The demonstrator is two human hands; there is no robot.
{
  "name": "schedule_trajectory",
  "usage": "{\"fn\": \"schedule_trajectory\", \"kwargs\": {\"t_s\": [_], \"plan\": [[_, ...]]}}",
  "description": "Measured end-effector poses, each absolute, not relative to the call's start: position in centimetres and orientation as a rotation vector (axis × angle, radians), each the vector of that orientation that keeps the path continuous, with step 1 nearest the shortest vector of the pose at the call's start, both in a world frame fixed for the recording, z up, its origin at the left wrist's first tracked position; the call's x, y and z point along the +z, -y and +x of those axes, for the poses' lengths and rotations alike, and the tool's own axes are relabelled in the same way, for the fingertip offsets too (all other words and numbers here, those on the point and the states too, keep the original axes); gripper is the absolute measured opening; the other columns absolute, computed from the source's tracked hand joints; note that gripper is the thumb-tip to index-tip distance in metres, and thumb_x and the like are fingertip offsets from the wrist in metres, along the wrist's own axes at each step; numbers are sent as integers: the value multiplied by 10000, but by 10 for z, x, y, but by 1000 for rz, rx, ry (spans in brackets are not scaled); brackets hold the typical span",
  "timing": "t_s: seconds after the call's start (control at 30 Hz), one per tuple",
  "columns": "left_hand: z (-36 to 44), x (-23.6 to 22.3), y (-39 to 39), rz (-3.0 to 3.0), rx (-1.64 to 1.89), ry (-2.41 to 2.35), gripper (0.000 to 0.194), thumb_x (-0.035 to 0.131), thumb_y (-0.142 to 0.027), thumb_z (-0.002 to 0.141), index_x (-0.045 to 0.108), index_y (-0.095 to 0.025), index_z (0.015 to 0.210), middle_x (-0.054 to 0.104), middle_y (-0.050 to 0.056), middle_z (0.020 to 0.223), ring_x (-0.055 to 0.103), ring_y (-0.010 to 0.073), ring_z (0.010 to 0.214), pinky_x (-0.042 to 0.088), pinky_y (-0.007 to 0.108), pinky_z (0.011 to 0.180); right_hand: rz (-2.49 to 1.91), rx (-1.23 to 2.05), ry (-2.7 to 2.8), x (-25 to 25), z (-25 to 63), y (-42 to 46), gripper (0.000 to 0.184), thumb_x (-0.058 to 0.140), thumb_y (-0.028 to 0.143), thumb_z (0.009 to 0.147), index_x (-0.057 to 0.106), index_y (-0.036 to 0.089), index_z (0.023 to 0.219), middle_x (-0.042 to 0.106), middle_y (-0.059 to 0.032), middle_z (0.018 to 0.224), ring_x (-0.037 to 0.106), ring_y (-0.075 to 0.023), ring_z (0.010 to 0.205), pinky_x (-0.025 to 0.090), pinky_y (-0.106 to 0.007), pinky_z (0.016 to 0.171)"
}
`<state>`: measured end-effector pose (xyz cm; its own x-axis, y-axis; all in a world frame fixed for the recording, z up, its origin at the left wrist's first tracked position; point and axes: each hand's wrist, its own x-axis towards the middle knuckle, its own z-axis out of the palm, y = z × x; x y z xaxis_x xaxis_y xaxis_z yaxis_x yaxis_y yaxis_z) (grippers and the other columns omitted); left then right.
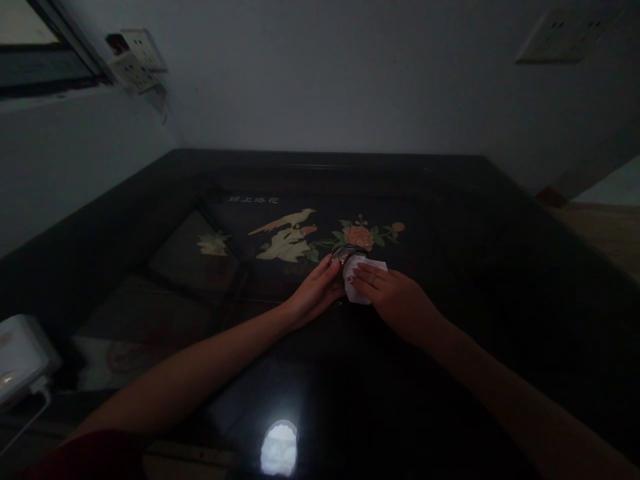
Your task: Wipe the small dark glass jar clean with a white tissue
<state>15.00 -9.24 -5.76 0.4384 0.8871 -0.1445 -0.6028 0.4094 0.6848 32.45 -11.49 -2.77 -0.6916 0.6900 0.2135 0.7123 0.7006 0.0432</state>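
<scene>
My left hand (316,290) is closed around the left side of a small dark, shiny, rounded object (349,251), which may be glass; its exact kind is too dim to make out. In my right hand (397,297) is a white tissue (359,295), pressed by the fingers against the near right side of that object. The tissue and both hands hide much of the object. Both hands are over the middle of a dark glossy tabletop (450,280) with a bird (295,218) and a pink flower (359,236) pictured on it.
A white box-shaped device (23,360) with a cable is at the left edge. Wall sockets are at the upper left (143,50) and upper right (560,37). Behind the table rises a pale wall (325,87). A bright reflection shows on the near tabletop.
</scene>
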Motion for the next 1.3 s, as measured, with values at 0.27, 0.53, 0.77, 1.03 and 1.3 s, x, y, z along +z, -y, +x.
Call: {"fn": "schedule_trajectory", "kwargs": {"t_s": [0.27, 0.53, 0.77, 1.03, 1.3], "plan": [[148, -63, 92, 664, 993, -539, 264, 702, -312, 794, 631, -204, 1025, 640, 24, 987, 595, 134, 889, 478, 249, 788, -1217, 426, 2425, -33, 316, 120, 404, 442, 27, 835, 619, 96, 1191, 649, -167, 1238, 612, -256, 1147, 475, -403, 977], [149, -64, 93, 676, 1018, -578, 298, 693, -302, 804, 619, -214, 1079, 638, 27, 1051, 588, 141, 951, 466, 268, 850, -1217, 1057, 1898, -28, 304, 127, 267, 423, 213, 909, 648, 148, 1039, 687, -36, 842, 626, -180, 753, 460, -263, 666], [148, -64, 93, 679, 1003, -559, 296, 683, -314, 813, 604, -202, 1076, 646, 31, 1039, 603, 145, 946, 471, 275, 858, -1232, 914, 2113, -28, 305, 126, 211, 487, 149, 870, 644, 142, 1011, 714, -82, 941, 661, -199, 840, 479, -288, 762], [150, -60, 93, 602, 999, -568, 232, 695, -283, 800, 618, -202, 1003, 634, 13, 948, 591, 115, 829, 465, 230, 745, -1199, 92, 2651, -27, 321, 120, 372, 504, 62, 861, 605, 131, 1212, 627, -155, 1276, 578, -262, 1198, 485, -428, 965], [151, -62, 91, 627, 1010, -545, 242, 685, -297, 808, 626, -201, 1023, 640, 30, 1006, 586, 120, 859, 458, 235, 761, -1220, -140, 2753, -24, 321, 120, 389, 446, 26, 873, 592, 84, 1229, 580, -182, 1326, 524, -286, 1255, 486, -462, 967]]}}
